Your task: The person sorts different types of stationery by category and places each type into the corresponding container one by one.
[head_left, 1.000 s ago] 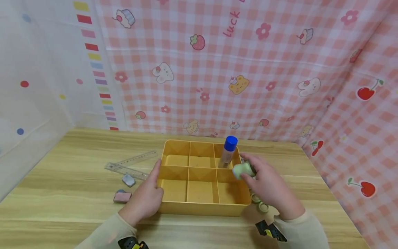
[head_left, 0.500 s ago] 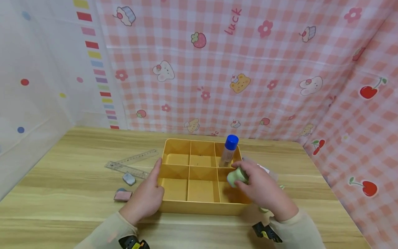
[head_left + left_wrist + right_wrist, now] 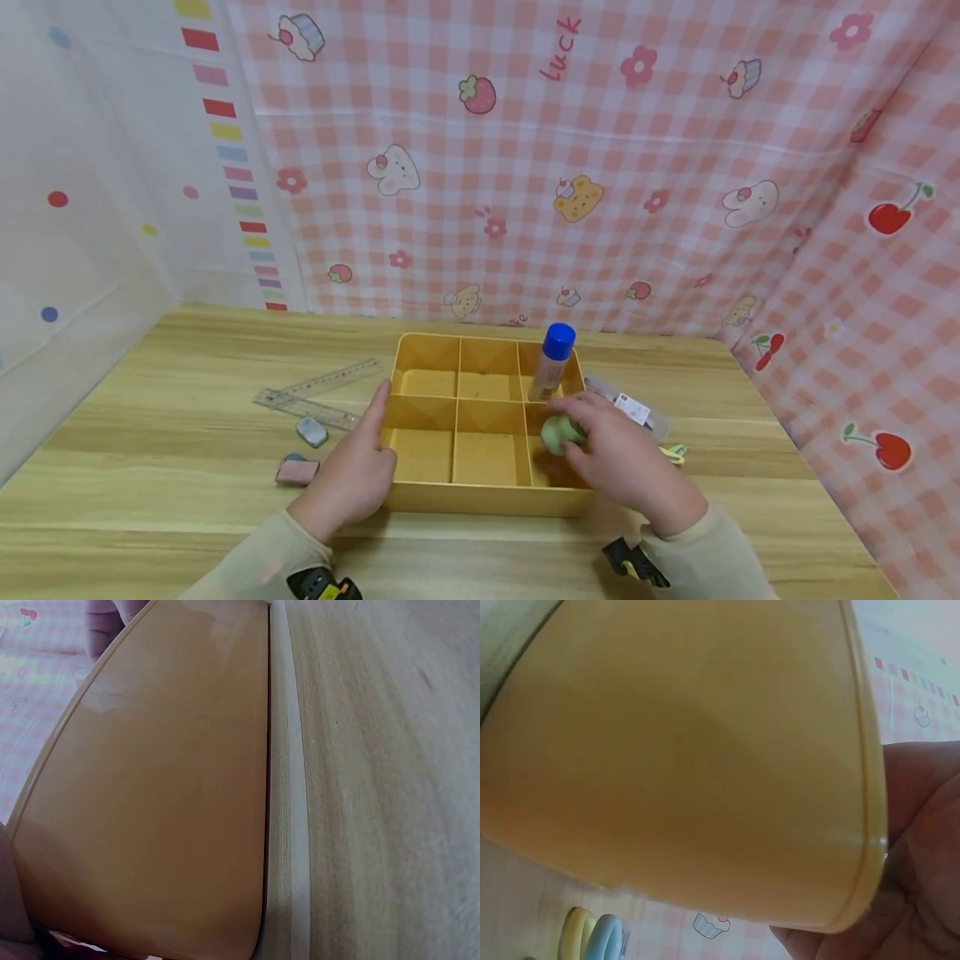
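Observation:
A yellow box [image 3: 487,500] with several compartments stands on the table. My left hand [image 3: 352,471] rests against its left side, index finger straight along the wall. In the left wrist view the box's side [image 3: 165,780] fills much of the frame. My right hand [image 3: 622,458] holds a small pale green rounded object [image 3: 558,433] over the front right compartment; its kind is unclear and the fingers partly cover it. A glue stick [image 3: 553,362] with a blue cap stands in the back right compartment. The right wrist view shows the hand [image 3: 922,862] beyond the box rim, the held object hidden.
Left of the box lie clear rulers [image 3: 307,408], a small grey block [image 3: 311,432] and a pink block [image 3: 297,472]. To the right are a clear plastic case [image 3: 652,421] with a white label and scissors-like yellow and blue loops [image 3: 604,937]. Patterned cloth [image 3: 480,167] hangs behind.
My right hand has moved left and slightly down with the green object, from the box's right edge to over the front right compartment. The left hand stays put. The plastic case has come into view.

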Demonstrator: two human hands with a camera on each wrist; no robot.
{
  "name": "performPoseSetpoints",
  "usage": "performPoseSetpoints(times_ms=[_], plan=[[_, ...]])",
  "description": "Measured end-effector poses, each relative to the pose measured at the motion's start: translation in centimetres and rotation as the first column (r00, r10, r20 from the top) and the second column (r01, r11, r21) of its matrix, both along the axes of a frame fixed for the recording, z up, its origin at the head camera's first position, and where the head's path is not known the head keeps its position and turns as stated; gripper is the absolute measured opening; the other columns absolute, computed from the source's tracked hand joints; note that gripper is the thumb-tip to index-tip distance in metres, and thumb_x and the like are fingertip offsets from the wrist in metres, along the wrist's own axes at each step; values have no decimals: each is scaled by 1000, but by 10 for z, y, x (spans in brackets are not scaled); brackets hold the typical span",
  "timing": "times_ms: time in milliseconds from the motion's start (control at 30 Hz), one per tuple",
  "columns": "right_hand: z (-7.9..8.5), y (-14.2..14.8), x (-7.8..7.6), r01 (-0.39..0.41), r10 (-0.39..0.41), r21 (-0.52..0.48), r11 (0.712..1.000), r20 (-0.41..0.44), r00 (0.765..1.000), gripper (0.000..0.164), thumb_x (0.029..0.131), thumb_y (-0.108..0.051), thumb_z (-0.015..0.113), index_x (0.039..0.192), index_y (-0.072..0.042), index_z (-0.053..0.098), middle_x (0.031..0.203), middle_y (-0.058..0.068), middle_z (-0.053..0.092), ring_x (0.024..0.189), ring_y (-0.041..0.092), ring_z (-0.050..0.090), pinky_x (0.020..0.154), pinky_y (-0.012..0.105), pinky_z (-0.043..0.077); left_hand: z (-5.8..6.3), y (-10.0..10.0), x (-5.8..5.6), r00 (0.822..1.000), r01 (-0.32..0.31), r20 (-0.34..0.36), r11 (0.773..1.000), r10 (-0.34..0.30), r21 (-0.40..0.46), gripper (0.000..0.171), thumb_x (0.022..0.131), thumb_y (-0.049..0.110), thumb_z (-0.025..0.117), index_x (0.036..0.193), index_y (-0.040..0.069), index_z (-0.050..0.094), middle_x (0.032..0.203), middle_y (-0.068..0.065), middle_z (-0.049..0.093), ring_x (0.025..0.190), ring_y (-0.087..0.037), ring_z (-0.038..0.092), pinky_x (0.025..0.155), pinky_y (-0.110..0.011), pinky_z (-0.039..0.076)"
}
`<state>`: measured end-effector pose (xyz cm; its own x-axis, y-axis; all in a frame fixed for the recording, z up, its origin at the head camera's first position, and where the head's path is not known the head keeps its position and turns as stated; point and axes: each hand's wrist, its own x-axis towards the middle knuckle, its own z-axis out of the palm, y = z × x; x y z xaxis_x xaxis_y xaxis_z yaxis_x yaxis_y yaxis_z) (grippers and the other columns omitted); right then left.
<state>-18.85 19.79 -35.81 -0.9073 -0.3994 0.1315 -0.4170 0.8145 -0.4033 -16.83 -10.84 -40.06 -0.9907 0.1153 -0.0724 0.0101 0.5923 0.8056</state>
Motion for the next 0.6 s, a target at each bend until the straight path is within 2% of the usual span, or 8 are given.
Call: performPoseSetpoints(times_ms=[200, 400, 600], plan=[[-4, -3, 0, -44, 48, 53, 998, -66, 997, 29, 78, -5, 67, 102, -22, 67, 105, -5, 56, 86, 11, 49, 74, 34, 50, 0, 0, 0, 1000, -1, -7, 1000, 1, -7, 80, 89, -1, 36, 151, 27, -5, 152, -13, 16, 131, -26, 20, 107, -53, 20], [-8, -5, 1, -70, 81, 96, 993, -112, 990, 30, 76, -3, 71, 99, -22, 69, 105, -3, 56, 90, 14, 49, 78, 37, 51, 0, 0, 1, 1000, -5, -5, 1000, 5, -23, 80, 89, -1, 36, 151, 28, -5, 152, -14, 18, 130, -27, 22, 107, -54, 22], [-16, -6, -1, -150, 169, 118, 982, -171, 971, 27, 77, -6, 72, 100, -20, 71, 101, -3, 56, 89, 14, 51, 78, 37, 51, 0, 0, 1, 1000, -5, -7, 1000, 5, -23, 79, 89, 0, 36, 151, 28, -5, 152, -13, 16, 130, -26, 21, 107, -53, 21]])
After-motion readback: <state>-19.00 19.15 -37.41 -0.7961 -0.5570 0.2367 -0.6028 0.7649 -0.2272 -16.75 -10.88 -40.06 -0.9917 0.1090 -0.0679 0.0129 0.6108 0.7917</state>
